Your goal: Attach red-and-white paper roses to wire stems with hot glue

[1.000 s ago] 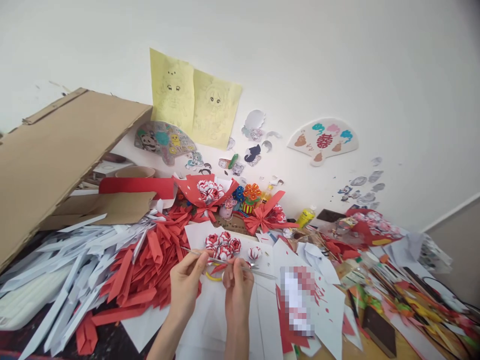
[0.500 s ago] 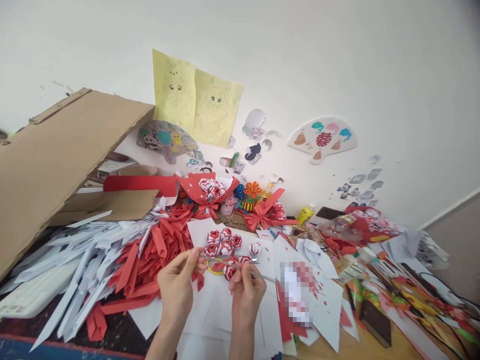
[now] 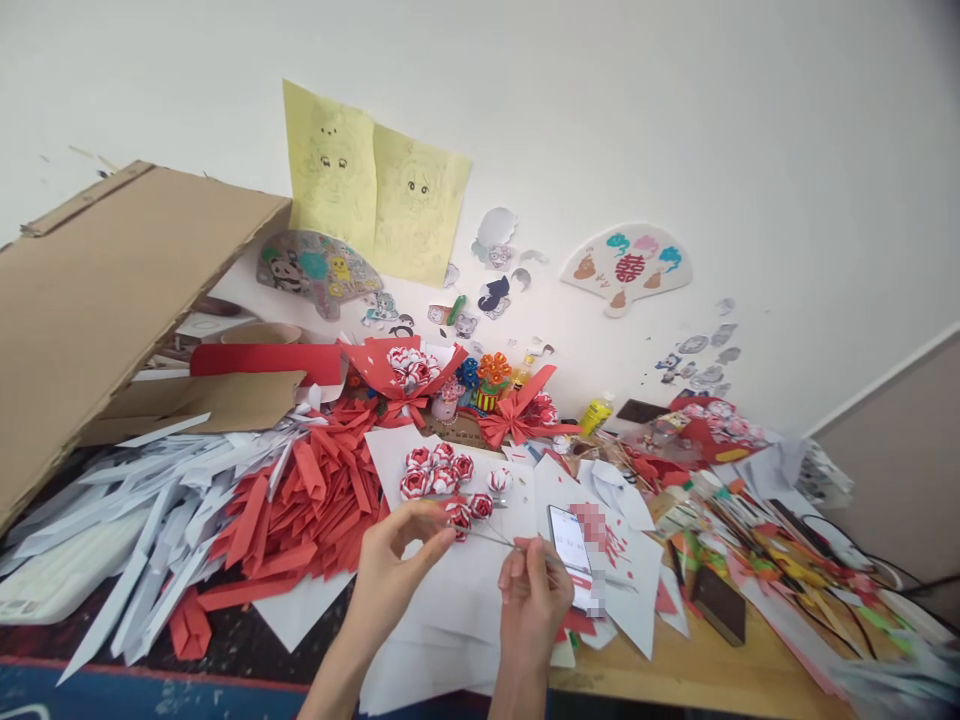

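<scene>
A thin metal-like wire (image 3: 486, 537) stretches between my two hands above the white paper sheets (image 3: 450, 600). My left hand (image 3: 397, 560) has thumb and forefinger around its left end. My right hand (image 3: 534, 580) is closed in a pinch on its other part, and thin strands stick out to the right past it. Just beyond the fingers lie red-and-white paper flowers (image 3: 442, 470), several in a cluster. One flower (image 3: 456, 518) is partly covered by my left fingertips. A white-and-red bud (image 3: 499, 480) sits to the right. A small metal tip shows among the flowers; the rest is hidden.
Folded red paper strips (image 3: 315, 490) and white strips (image 3: 165, 490) pile up at left, beneath a leaning cardboard sheet (image 3: 150, 270). A phone (image 3: 568, 545) lies right of my hands. Wrapped bouquets (image 3: 409, 375) stand at the wall. Tools and wires (image 3: 795, 580) clutter the right.
Both hands have moved right and slightly down, away from the flower cluster, with the wire between them. The view has turned a little to the right.
</scene>
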